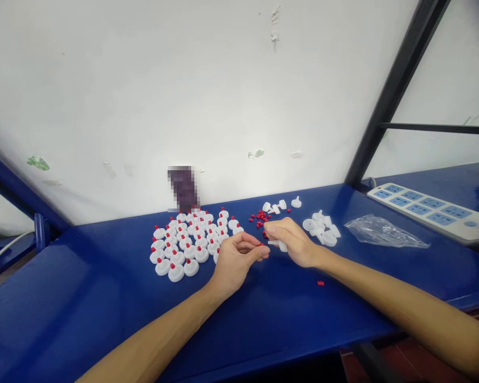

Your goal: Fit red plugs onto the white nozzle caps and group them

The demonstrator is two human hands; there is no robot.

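My left hand [239,259] pinches a small red cap [262,244] between thumb and fingertips, mostly covered by them. Just right of it, my right hand [293,240] is closed on a white nozzle cap [281,245], its narrow spout pointing left at the red cap. The two pieces are close together; whether they touch I cannot tell. Left of my hands stand several white nozzle caps with red tips [189,250], grouped upright. Behind my hands lies a small pile of loose red caps [261,216]. Beyond my right wrist is a heap of bare white nozzle caps [323,227].
More white nozzle caps [296,202] lie near the wall. A single red cap [320,283] lies below my right forearm. To the right are a clear plastic bag [385,232] and a white power strip [435,210]. A dark pixelated object [183,187] leans at the wall. The table [83,298] is blue.
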